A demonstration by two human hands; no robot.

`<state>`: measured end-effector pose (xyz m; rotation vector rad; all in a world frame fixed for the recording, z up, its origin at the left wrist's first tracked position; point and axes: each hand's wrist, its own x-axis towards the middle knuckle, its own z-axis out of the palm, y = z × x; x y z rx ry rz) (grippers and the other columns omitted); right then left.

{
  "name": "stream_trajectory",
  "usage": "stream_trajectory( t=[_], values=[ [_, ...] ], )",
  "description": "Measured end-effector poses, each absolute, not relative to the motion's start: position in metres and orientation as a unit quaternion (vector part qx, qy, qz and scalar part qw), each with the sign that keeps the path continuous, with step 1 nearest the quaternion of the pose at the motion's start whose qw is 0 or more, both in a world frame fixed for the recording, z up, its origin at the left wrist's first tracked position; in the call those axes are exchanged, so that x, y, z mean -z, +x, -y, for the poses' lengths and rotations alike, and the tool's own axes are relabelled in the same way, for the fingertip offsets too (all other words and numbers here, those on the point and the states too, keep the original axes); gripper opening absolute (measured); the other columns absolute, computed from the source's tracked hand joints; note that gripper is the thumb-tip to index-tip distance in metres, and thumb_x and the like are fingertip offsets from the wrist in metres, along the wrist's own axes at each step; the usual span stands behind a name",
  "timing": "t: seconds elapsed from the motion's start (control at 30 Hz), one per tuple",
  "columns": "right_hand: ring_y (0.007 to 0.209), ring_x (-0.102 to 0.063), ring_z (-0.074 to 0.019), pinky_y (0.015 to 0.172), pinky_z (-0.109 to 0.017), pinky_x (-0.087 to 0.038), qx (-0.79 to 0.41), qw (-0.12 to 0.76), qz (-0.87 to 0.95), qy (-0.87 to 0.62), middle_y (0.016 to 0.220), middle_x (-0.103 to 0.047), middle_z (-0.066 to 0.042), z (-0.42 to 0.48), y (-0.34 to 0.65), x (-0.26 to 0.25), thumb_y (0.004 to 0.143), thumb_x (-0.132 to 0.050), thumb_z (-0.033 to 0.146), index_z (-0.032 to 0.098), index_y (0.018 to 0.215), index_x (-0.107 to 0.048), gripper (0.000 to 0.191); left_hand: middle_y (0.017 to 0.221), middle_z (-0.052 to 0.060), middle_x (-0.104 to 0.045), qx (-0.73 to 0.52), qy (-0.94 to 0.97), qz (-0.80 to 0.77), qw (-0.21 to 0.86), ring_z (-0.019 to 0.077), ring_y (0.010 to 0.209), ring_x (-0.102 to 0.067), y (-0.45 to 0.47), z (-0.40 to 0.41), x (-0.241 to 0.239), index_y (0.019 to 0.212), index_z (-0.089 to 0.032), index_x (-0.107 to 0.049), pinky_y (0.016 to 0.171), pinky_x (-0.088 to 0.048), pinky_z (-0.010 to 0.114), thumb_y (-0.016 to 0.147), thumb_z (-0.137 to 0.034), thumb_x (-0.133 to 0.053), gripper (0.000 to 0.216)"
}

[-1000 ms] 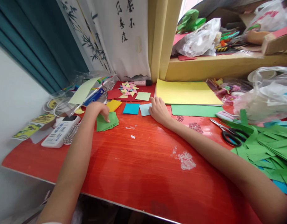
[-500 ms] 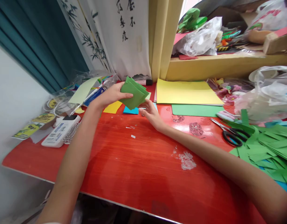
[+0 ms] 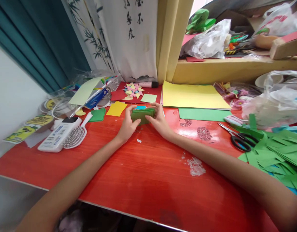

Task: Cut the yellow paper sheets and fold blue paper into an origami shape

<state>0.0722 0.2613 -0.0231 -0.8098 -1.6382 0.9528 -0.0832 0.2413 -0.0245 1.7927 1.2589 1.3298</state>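
Observation:
A stack of green paper squares (image 3: 143, 115) stands on edge between my two hands, just above or on the red table. My left hand (image 3: 130, 125) grips its left side, thumb on the near face. From the right, my right hand (image 3: 160, 120) clasps the other side, its thumb also at the front. Just behind the stack a blue paper piece (image 3: 141, 107) partly shows. Left of my hands lie a yellow paper square (image 3: 116, 108) and a separate pile of green paper (image 3: 98, 115). A pale green square (image 3: 148, 98) rests on red paper behind them.
A folded paper star (image 3: 133, 91) lies at the back. Yellow sheets (image 3: 194, 95), scissors (image 3: 241, 138) and many green paper strips (image 3: 278, 151) are on the right. A hairbrush (image 3: 76, 135) and a white power strip-like box (image 3: 58, 135) sit on the left.
My left hand has come down and toward me, tipping the green stack from a slant to upright on edge. My right hand now holds its right side. The paper star has come into view.

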Motion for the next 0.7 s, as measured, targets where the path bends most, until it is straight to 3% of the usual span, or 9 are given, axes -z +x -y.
stream_trajectory(
  t=[0.17, 0.33, 0.47, 0.7],
  values=[
    [0.116, -0.049, -0.0185, 0.105, -0.041, -0.04, -0.402, 0.495, 0.68, -0.361, 0.122, -0.047, -0.01, -0.2541, 0.0656, 0.025, 0.08, -0.046, 0.007, 0.025, 0.131, -0.024, 0.058, 0.12, 0.009, -0.05, -0.491, 0.698, -0.446, 0.272, 0.0186, 0.119, -0.049, -0.082, -0.2427, 0.0214, 0.125, -0.023, -0.032, 0.105, -0.039, 0.036, 0.078, -0.015, -0.05, 0.051],
    [0.119, -0.047, -0.0196, 0.107, -0.042, -0.039, -0.396, 0.5, 0.669, -0.381, 0.131, -0.043, -0.009, -0.2551, 0.0644, 0.0241, 0.089, -0.039, 0.014, 0.027, 0.136, -0.022, 0.052, 0.136, 0.009, -0.041, -0.488, 0.71, -0.479, 0.165, 0.021, 0.129, -0.04, -0.0818, -0.2431, 0.0211, 0.131, -0.025, -0.034, 0.111, -0.033, 0.04, 0.082, -0.013, -0.046, 0.052],
    [0.121, -0.046, -0.0197, 0.111, -0.044, -0.034, -0.389, 0.493, 0.676, -0.384, 0.136, -0.041, -0.01, -0.2544, 0.064, 0.0227, 0.09, -0.037, 0.014, 0.027, 0.14, -0.018, 0.055, 0.127, 0.01, -0.046, -0.423, 0.761, -0.484, 0.087, 0.0208, 0.125, -0.043, -0.0803, -0.2409, 0.0196, 0.13, -0.025, -0.04, 0.111, -0.033, 0.042, 0.081, -0.004, -0.043, 0.053],
    [0.139, -0.025, -0.022, 0.117, -0.045, -0.024, -0.348, 0.498, 0.698, -0.38, 0.146, -0.029, -0.008, -0.2531, 0.0627, 0.025, 0.089, -0.038, 0.018, 0.026, 0.145, -0.013, 0.062, 0.131, 0.011, -0.032, -0.445, 0.757, -0.477, 0.02, 0.0227, 0.131, -0.033, -0.0791, -0.2396, 0.0238, 0.12, -0.022, -0.041, 0.113, -0.03, 0.046, 0.076, 0.002, -0.045, 0.05]
  ],
)
